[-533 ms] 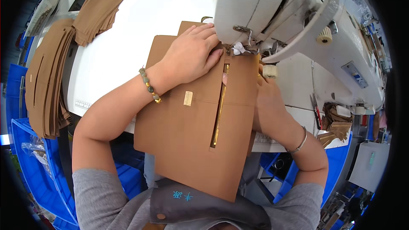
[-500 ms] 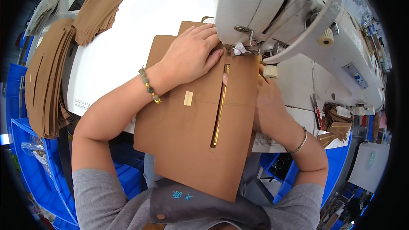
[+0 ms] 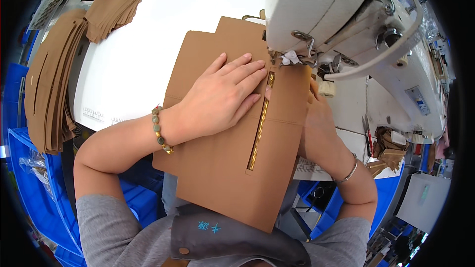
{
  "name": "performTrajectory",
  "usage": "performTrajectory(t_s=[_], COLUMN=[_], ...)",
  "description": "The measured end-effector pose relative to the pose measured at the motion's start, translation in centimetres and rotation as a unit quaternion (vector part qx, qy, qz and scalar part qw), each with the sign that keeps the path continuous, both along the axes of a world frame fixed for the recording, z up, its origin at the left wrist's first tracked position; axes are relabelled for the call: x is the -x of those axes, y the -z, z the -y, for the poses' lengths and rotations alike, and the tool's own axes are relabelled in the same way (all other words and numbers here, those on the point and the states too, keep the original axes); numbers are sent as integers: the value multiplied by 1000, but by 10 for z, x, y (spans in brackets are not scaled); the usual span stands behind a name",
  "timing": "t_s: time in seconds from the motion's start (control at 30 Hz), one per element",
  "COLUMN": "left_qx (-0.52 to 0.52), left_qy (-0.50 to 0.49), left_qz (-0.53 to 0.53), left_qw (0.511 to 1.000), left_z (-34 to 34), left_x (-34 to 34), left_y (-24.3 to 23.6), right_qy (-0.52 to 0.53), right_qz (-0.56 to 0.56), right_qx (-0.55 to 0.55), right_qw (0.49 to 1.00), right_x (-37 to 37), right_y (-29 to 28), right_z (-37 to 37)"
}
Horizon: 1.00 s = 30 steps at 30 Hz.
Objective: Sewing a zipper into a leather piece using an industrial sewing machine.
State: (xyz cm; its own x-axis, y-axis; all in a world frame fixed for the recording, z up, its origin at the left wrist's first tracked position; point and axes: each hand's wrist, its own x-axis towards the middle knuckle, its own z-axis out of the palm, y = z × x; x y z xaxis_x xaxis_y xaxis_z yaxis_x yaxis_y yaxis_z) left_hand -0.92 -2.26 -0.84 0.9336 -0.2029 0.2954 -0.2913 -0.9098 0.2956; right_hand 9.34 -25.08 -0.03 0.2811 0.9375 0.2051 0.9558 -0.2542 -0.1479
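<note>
A brown leather-like panel [image 3: 217, 168] lies under the sewing machine's presser foot [image 3: 273, 58], its near end hanging over the table edge toward me. A gold-toothed zipper [image 3: 261, 118] shows in a long slot in it. My left hand [image 3: 222, 94] rests on top, left of the slot, fingers stretched out and apart. At the panel's right edge is my right hand [image 3: 318, 118], partly underneath; its visible fingers are bent and it appears to grip the panel from below. A fingertip shows through the slot near its top. The other fingers are hidden.
The white sewing machine [image 3: 316, 14] stands at the upper right. Two stacks of brown pieces, a near stack [image 3: 52, 84] and a far stack [image 3: 121, 7], are at left. Red-handled snips [image 3: 368, 136] lie right, beside brown scraps [image 3: 391, 150]. Blue bins [image 3: 44, 193] stand below left.
My left hand has slid back from beside the presser foot and now covers the panel's small gold tab. The view has shifted a little; my right hand stays at the panel's right edge.
</note>
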Motion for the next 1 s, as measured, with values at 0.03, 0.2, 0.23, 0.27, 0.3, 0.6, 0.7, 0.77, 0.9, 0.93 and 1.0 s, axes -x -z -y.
performTrajectory(t_s=[0.03, 0.2, 0.23, 0.27, 0.3, 0.6, 0.7, 0.77, 0.9, 0.93, 1.0], left_qx=[0, -4, -5, -5, -5, -4, -11, -9, -13, -12, -20], left_qy=[-2, 3, 1, 2, 5, 7, 15, 17, 22, 23, 24], left_qz=[0, 5, 5, 8, 9, 10, 11, 15, 12, 15, 10], left_qw=[1000, 1000, 1000, 1000, 1000, 1000, 1000, 1000, 1000, 1000, 999], left_z=[0, -2, -2, -2, -2, -4, -5, -5, -6, -6, -6], left_x=[0, -2, -2, -3, -3, -5, -5, -5, -4, -4, -4], left_y=[0, 0, 1, 1, 1, 3, 4, 4, 4, 3, 3], right_qy=[-1, 0, -1, 4, 6, -3, -2, 5, 8, 9, 5], right_qz=[0, 1, 0, 7, 5, -5, -5, 9, 3, 8, -4], right_qx=[1, -12, -11, -1, 0, -18, -20, -2, 6, 13, -6], right_qw=[1000, 1000, 1000, 1000, 1000, 1000, 1000, 1000, 1000, 1000, 1000], right_x=[0, 2, 2, 2, 2, 2, 3, 4, 3, 3, 2], right_y=[0, 0, 0, 0, 0, -2, -3, -3, -4, -4, -3], right_z=[0, 0, 0, 0, 0, -1, 0, 0, 1, 1, 0])
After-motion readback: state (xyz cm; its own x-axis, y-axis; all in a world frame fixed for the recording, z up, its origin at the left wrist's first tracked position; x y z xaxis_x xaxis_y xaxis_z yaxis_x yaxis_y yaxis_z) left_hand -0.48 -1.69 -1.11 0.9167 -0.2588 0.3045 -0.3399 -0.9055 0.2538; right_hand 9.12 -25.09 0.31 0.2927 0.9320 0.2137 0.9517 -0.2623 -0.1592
